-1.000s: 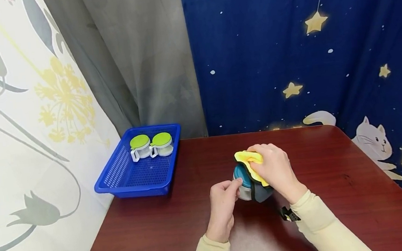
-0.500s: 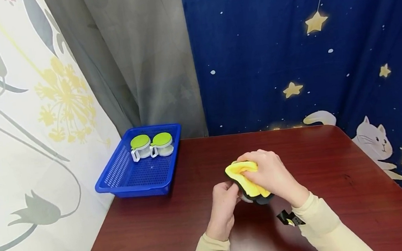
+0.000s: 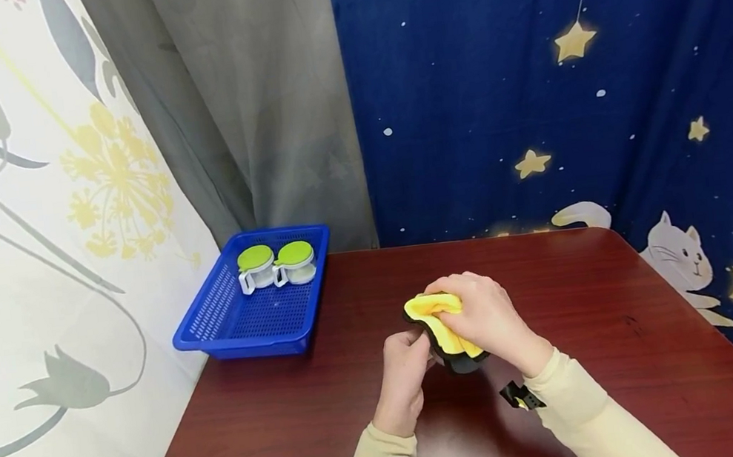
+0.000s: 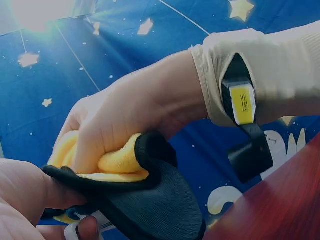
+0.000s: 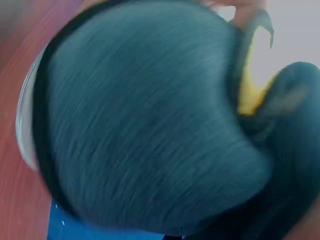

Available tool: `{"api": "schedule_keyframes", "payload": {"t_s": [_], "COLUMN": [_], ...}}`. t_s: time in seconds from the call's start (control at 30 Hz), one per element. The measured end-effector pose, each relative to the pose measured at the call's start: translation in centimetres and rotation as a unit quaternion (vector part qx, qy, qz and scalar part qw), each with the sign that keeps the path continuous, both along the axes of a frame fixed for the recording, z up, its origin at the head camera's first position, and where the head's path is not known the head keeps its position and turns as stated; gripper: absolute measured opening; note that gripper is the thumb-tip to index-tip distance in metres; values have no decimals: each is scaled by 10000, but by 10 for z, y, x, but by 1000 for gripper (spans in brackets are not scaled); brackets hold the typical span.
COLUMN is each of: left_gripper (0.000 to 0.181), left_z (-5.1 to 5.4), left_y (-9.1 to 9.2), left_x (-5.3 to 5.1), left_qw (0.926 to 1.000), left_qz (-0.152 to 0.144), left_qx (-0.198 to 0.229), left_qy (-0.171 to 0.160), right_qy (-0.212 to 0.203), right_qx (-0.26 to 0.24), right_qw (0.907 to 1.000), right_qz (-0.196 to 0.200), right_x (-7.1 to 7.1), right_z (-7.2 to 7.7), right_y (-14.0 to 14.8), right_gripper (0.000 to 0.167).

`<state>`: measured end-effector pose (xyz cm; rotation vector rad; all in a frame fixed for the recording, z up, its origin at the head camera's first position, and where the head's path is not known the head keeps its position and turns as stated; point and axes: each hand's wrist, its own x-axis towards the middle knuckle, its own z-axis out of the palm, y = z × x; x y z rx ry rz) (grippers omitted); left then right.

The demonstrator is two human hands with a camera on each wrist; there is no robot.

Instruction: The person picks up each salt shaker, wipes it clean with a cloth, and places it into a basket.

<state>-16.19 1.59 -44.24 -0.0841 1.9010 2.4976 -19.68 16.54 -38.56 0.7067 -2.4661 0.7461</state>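
My right hand (image 3: 483,317) bunches a yellow cloth (image 3: 442,327) with a dark grey back and black edging. The cloth is draped over a seasoning jar (image 5: 26,117), whose pale clear side shows at the left of the right wrist view. Most of the jar, its top included, is hidden under the cloth. My left hand (image 3: 404,377) holds the jar from the left, thumb close to the cloth's edge. A piece of the white handle (image 4: 72,232) appears by the left fingers in the left wrist view. Both hands are above the table.
On the dark red table (image 3: 280,431), a blue basket (image 3: 251,345) stands at the back left. Two clear jars (image 3: 296,263) with green lids and white handles are at its far end. Curtains (image 3: 493,96) hang behind the table.
The right hand has moved left and slightly down with the cloth, covering the jar's blue lid that showed one second ago. The left hand stays nearly in place.
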Motion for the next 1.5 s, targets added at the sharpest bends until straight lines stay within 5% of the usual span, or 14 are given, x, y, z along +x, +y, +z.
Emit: {"api": "schedule_keyframes", "payload": {"t_s": [0.17,0.33,0.57,1.07,1.5], "left_gripper": [31,35,34,26,26], "left_z": [0,-1,1,18,58], "left_y": [-2,-6,-12,-40,-89], "left_x": [0,-1,-2,-19,-39], "left_qw": [9998,9990,9992,9989,9969], "left_qz": [114,311,270,-105,-114], "left_qx": [-145,-301,-293,-381,-727], "left_qy": [21,78,-35,-246,-281], "right_qy": [320,40,219,785,1283], "right_qx": [500,521,377,62,290], "right_qw": [9957,9891,9904,9898,9846], "right_qz": [-712,-1378,-1315,-1185,-1149], "right_x": [-18,-39,-39,-34,-35], "right_z": [-5,-14,-20,-2,5], "right_y": [6,20,25,34,66], "right_gripper": [29,27,29,33,31]}}
